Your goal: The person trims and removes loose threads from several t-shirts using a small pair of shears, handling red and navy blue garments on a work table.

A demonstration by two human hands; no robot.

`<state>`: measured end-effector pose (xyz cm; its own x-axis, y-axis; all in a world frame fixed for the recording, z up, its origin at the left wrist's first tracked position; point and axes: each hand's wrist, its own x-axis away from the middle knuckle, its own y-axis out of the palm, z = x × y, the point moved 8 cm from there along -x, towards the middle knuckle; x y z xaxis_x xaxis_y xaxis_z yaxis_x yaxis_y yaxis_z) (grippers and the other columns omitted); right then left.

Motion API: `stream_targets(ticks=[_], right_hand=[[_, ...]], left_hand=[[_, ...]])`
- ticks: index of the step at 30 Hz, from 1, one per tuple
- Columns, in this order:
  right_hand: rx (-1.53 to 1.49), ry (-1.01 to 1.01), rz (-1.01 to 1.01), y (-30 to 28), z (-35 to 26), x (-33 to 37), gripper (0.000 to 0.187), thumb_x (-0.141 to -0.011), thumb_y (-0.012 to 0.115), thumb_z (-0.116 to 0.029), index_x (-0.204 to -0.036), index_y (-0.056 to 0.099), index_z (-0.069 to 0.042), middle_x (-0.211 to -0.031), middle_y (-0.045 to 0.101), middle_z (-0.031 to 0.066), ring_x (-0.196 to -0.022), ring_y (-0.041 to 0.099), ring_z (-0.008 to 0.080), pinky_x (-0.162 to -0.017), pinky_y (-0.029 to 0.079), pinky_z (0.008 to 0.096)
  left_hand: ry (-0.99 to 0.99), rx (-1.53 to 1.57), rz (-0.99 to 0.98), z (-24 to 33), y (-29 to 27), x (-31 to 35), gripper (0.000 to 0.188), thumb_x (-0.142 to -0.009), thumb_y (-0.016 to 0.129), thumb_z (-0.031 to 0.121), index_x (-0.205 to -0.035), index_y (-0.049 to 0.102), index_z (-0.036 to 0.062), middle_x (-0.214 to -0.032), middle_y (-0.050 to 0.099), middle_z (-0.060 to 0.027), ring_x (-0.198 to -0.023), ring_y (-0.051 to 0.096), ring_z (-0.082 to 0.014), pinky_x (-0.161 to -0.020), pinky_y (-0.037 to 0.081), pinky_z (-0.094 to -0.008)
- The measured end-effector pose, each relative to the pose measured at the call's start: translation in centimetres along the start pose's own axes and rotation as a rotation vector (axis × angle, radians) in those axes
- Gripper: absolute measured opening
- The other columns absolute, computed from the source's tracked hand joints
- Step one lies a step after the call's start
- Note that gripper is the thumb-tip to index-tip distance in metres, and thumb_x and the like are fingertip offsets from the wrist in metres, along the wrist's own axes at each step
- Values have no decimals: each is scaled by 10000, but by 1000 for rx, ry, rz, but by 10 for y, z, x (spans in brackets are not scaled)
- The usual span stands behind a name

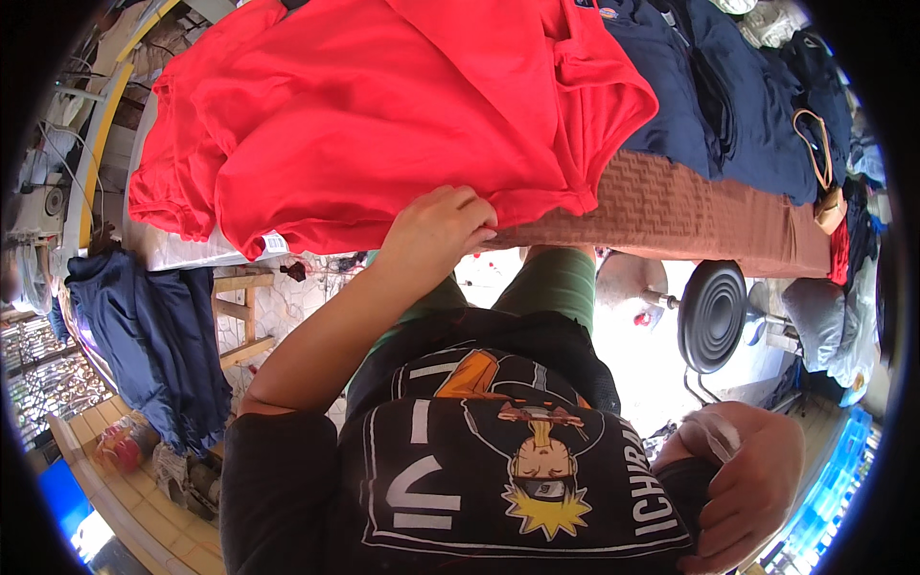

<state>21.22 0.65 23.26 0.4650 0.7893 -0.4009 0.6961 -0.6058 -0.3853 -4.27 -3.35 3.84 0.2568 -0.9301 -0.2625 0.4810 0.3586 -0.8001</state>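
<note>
A large red garment point(383, 115), its kind unclear, lies spread and wrinkled over the table in front of me. My left hand point(441, 225) rests on its near edge, with the fingers bent and closed on the cloth. The garment runs off the top of the picture, and a small white label point(275, 242) shows at its lower left edge. Held up at the right side of my body is my right hand point(738, 479), its fingers curled down by the black shirt point(613, 527). What those fingers hold, if anything, is hidden.
A brown patterned cloth point(709, 211) covers the table at right, with dark blue garments point(709, 86) piled on it. Dark blue clothing point(149, 335) hangs at left above a wooden bench point(125, 470). A round black disc-shaped object point(712, 316) stands below the table's right side.
</note>
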Motion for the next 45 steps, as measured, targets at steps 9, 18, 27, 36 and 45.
stream_targets(ticks=[9,18,27,36,45], right_hand=[[272,711,569,-107,73,43,247,-753,802,-224,-853,687,-29,-751,676,67,-615,604,103,-519,395,261],[432,1233,815,-147,101,108,117,-860,701,-66,-850,622,19,-704,562,-28,-668,459,27,-591,392,224],[499,1094,1222,-140,145,175,122,-872,698,-98,-874,646,12,-722,555,-45,-685,452,41,-624,384,223],[447,988,1324,-137,162,151,98,-904,673,-101,-911,667,-3,-671,503,-79,-606,383,6,-548,314,191],[549,943,1221,-140,161,120,133,-886,691,-116,-943,661,1,-696,584,-31,-650,452,32,-598,385,205]], left_hand=[[-112,-62,-732,14,-25,55,143,-824,672,189,-907,689,74,-849,675,-95,-783,645,-297,-724,508,-398],[-129,-102,-257,2,-38,-8,245,-831,672,177,-1060,675,88,-1018,674,-98,-958,630,-304,-845,503,-400],[-190,-93,213,-67,-47,-46,272,-793,735,130,-1057,681,95,-1024,650,-91,-935,627,-270,-830,508,-337],[-517,550,-120,-67,-108,63,82,-822,703,27,-894,686,-7,-849,661,-11,-819,602,-69,-739,477,-234],[-825,-275,-780,-99,-94,184,269,-843,678,249,-1041,705,68,-958,686,-169,-881,659,-325,-778,504,-410]])
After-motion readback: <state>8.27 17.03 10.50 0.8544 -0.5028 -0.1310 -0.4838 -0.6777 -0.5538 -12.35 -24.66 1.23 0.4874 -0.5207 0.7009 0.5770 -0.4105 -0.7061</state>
